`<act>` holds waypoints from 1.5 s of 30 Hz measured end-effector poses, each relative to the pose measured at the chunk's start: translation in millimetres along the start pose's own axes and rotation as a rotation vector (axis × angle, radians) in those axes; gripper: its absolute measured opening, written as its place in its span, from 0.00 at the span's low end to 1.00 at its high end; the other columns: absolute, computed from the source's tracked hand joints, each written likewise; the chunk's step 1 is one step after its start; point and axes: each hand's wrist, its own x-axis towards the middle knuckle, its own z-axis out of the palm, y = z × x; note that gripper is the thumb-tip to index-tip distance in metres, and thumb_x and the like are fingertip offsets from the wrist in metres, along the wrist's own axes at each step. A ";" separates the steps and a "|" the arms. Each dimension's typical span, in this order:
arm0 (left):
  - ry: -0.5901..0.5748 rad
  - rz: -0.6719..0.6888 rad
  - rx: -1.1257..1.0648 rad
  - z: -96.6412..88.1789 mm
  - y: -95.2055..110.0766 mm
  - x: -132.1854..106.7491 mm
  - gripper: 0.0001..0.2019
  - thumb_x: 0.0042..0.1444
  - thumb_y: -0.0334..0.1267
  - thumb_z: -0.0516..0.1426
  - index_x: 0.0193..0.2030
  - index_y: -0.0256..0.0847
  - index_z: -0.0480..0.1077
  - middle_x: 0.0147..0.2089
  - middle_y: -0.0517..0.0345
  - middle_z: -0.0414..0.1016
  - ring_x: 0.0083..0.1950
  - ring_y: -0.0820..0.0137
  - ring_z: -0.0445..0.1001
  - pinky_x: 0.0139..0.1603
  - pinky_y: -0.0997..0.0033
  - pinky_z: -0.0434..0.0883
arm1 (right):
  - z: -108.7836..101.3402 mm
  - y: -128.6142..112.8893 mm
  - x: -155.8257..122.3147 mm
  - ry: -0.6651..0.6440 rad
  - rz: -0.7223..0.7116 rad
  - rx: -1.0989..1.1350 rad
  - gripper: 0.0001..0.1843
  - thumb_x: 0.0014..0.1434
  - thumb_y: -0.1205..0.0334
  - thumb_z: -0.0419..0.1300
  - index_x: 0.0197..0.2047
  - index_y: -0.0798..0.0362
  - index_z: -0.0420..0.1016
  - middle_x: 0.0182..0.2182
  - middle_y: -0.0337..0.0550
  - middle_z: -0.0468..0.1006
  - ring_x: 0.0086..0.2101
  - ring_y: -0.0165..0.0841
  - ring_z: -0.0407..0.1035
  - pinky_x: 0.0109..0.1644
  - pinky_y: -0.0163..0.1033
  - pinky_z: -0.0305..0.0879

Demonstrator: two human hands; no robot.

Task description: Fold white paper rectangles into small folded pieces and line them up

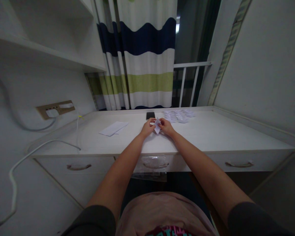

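Currently in hands: small white folded paper (157,126), raised just off the desk (223,132) or resting on it, cannot tell which; sits nearer the person than the dark slab (150,115) and a bit to its right.
Left hand (147,128): thumb and fingers curled, pinching the folded paper at its left edge.
Right hand (167,127): same grip mirrored, pinching the right edge; exact fingertip contact too small to read.
Folded paper, stage: creased, comes to a point top and bottom; looks part-way or near done, final shape not clear.
White paper pile (179,115): to the right of the dark slab, about level with it; many small, crumpled-looking or folded pieces crowded together, count not readable. Judged as the finished share.
Flat sheets (113,128): left of the dark slab and nearer the person; lying loosely overlapped, no folding visible, number unclear. Judged as the share left.
Progress: well along, going by the pile against the thin flat stack; at minimum the piece in hand plus the flat sheets look unfinished. No exact fraction readable.
Clear plastic (154,161): hangs at the middle drawer front, nearer the person than the dark slab; apart from the paper work.
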 end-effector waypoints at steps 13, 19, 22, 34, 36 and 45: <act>0.034 -0.047 0.014 -0.2 -1.4 1.0 0.16 0.43 0.24 0.54 0.41 0.38 0.68 0.41 0.55 0.73 0.30 0.77 0.71 0.30 0.76 0.72 | -2.1 -3.5 0.2 0.022 0.006 0.057 0.09 0.47 0.60 0.56 0.35 0.52 0.67 0.23 0.36 0.69 0.25 0.29 0.64 0.29 0.34 0.62; 0.055 -0.112 -0.016 -0.2 -6.3 2.8 0.17 0.45 0.25 0.53 0.43 0.41 0.67 0.27 0.64 0.70 0.25 0.78 0.70 0.25 0.81 0.69 | -1.3 -3.3 1.6 0.038 0.056 0.115 0.11 0.48 0.58 0.57 0.36 0.52 0.67 0.23 0.36 0.69 0.24 0.29 0.64 0.26 0.33 0.62; 0.034 -0.133 -0.046 0.4 -5.7 3.2 0.17 0.46 0.24 0.50 0.44 0.40 0.67 0.22 0.66 0.67 0.23 0.78 0.69 0.26 0.81 0.69 | -2.1 -3.6 1.2 0.050 0.047 0.129 0.11 0.48 0.59 0.58 0.37 0.52 0.67 0.23 0.36 0.69 0.24 0.29 0.64 0.26 0.32 0.62; 0.078 -0.276 -0.328 0.2 4.7 5.1 0.18 0.42 0.23 0.50 0.40 0.34 0.71 0.28 0.58 0.74 0.28 0.72 0.73 0.36 0.68 0.72 | -2.6 -6.0 1.1 0.028 0.030 0.195 0.12 0.48 0.61 0.56 0.38 0.52 0.71 0.27 0.39 0.72 0.27 0.30 0.66 0.26 0.33 0.65; 0.091 -0.277 -0.343 -0.4 5.7 4.2 0.17 0.42 0.23 0.51 0.40 0.34 0.72 0.29 0.57 0.75 0.28 0.72 0.73 0.36 0.68 0.72 | -2.2 -6.9 1.1 0.027 0.045 0.234 0.12 0.47 0.63 0.57 0.37 0.52 0.72 0.29 0.40 0.72 0.28 0.30 0.67 0.27 0.34 0.66; 0.144 -0.288 -0.381 -2.9 7.1 3.2 0.13 0.41 0.24 0.52 0.34 0.35 0.73 0.29 0.57 0.75 0.28 0.74 0.72 0.34 0.71 0.71 | -3.1 -14.4 0.8 -0.031 0.142 0.393 0.15 0.44 0.68 0.56 0.37 0.52 0.74 0.36 0.42 0.75 0.32 0.31 0.69 0.32 0.35 0.68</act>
